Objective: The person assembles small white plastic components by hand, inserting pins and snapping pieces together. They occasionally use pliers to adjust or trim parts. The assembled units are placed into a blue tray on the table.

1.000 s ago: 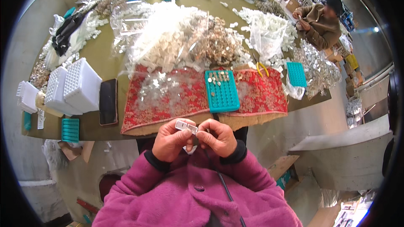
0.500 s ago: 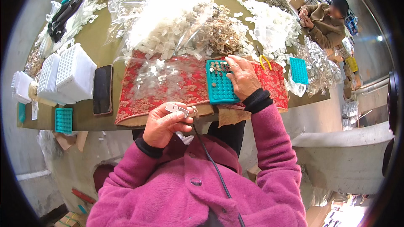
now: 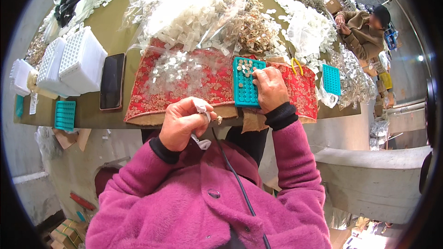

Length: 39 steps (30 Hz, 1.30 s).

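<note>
Seen from above, a person in a magenta coat [image 3: 152, 198] works at an olive-green counter [image 3: 112, 32]. The left hand [image 3: 182, 124], in front of the near edge, has its grip closed, thumb and fingers pinching a small white piece [image 3: 201, 107]; a tiny metallic bit [image 3: 218, 120] pokes out beside the fingertips. The right hand [image 3: 272, 90] rests at the right edge of a teal tray [image 3: 247, 98], its fingers bent and close together; whether that grip has hold of anything cannot be told. Small round silvery discs [image 3: 244, 68] sit in the tray's far cups, and the tray lies on a red patterned cloth [image 3: 210, 93]. Clear scraps [image 3: 177, 69] are strewn across the cloth's left part, and yellow-handled pliers [image 3: 297, 67] lie to the right of the tray. Beyond, a heap of whitish pieces [image 3: 184, 23] adjoins a brownish metallic heap [image 3: 256, 30]. At left, a dark phone [image 3: 113, 81] lies beside stacked white trays [image 3: 83, 67]. At upper right, a co-worker [image 3: 362, 37] in brown holds both hands together.
</note>
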Available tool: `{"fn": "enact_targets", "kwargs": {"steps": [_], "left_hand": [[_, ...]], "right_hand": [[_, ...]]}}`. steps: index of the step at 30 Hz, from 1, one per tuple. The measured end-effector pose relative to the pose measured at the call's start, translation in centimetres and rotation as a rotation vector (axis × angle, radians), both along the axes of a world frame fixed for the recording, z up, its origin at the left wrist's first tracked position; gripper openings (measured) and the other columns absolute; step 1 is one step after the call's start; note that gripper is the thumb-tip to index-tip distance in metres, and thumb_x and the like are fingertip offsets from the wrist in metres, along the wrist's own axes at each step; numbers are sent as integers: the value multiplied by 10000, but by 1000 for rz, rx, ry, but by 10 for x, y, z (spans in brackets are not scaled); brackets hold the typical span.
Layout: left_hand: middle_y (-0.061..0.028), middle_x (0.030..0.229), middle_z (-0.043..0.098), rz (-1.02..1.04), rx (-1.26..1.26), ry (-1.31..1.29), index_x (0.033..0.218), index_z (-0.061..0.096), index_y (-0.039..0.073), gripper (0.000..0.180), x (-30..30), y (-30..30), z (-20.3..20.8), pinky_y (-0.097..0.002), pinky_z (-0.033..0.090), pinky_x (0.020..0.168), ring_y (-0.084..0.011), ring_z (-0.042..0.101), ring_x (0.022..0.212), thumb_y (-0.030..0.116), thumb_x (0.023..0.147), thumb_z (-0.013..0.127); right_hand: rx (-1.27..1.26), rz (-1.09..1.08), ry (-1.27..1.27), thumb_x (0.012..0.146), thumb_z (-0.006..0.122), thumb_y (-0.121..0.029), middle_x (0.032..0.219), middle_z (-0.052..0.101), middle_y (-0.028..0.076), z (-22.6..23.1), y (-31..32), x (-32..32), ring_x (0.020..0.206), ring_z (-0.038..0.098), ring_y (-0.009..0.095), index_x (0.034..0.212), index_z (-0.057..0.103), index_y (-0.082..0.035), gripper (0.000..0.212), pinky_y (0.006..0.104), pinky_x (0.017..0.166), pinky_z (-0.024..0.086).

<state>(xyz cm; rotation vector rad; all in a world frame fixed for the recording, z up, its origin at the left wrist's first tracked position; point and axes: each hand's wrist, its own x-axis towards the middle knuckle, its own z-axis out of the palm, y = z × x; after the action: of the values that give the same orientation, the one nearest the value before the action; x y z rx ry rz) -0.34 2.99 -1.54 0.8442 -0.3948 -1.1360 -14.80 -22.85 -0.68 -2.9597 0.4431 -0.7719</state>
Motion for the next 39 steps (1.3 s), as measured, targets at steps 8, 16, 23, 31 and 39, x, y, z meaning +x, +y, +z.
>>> {"fn": "enact_targets", "kwargs": {"steps": [8, 16, 23, 31, 39], "left_hand": [[-127, 1019, 765, -27, 95, -57, 1205, 716, -27, 266, -4, -5, 5, -265, 499, 606, -124, 629, 689, 36, 946, 711], [-72, 955, 748, -35, 41, -47, 1078, 720, -13, 192, -12, -9, -1, -224, 477, 594, -71, 592, 658, -34, 904, 641], [-107, 996, 749, 86, 10, -64, 1106, 702, -12, 191, -20, -17, -5, -240, 491, 607, -94, 600, 690, -50, 940, 615], [-70, 1077, 715, 247, -62, -420, 1241, 693, -38, 318, -36, -20, -9, -259, 606, 721, -130, 719, 899, -74, 928, 728], [-57, 1039, 706, 185, -39, -438, 1209, 708, -29, 260, -34, -12, -7, -234, 568, 660, -91, 678, 797, -36, 949, 726]], "right_hand": [[-135, -44, 57, 934, 677, -118, 985, 632, 116, 0, 1, 0, 969, 629, 327, 1043, 674, -66, 120, 432, 839, 521], [58, -39, -97, 967, 639, -81, 969, 586, 140, 9, 19, 8, 943, 612, 327, 1017, 619, -50, 62, 442, 826, 518], [837, 1, -202, 1027, 612, -64, 971, 585, 153, 27, 108, -15, 886, 612, 308, 1045, 616, -10, 57, 377, 801, 507], [1382, -47, -310, 1068, 603, -88, 902, 647, 46, 12, 136, -12, 681, 601, 90, 1076, 615, 13, 102, 257, 608, 511], [1561, -4, -396, 1066, 639, -116, 805, 626, 2, 18, 139, -10, 586, 498, 33, 1047, 617, -5, 115, 199, 485, 391]]}}
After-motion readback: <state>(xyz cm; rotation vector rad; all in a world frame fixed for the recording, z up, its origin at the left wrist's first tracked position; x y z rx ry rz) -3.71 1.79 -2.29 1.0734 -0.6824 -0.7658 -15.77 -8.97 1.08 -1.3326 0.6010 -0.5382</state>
